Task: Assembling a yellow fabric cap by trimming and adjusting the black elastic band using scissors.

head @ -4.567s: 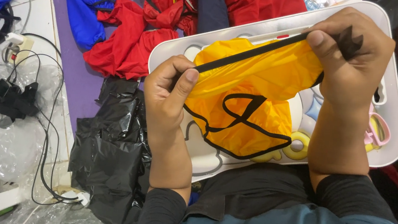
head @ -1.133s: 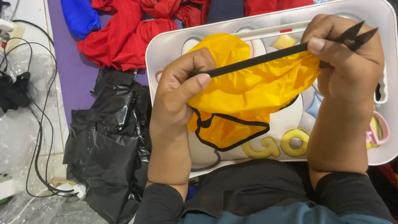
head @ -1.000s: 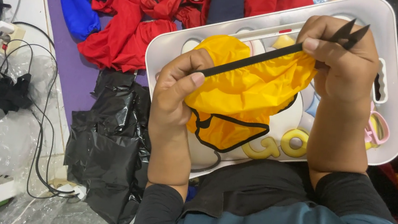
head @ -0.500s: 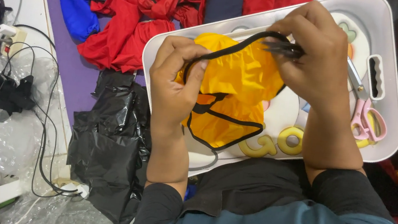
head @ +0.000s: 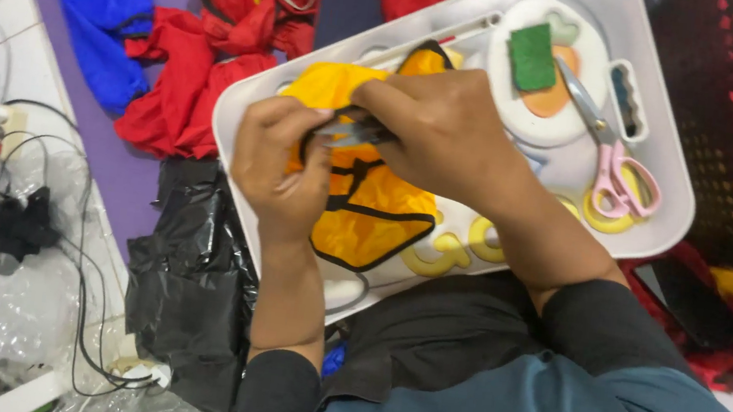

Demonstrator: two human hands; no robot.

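Both hands, left (head: 283, 168) and right (head: 436, 131), have come together, pinching the yellow garment's (head: 374, 221) black strap (head: 352, 132).

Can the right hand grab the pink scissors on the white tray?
Probably yes, once it lets go: the right hand is pinching the yellow cloth pouch, but the pink-handled scissors lie uncovered beside it on the white plastic tray.
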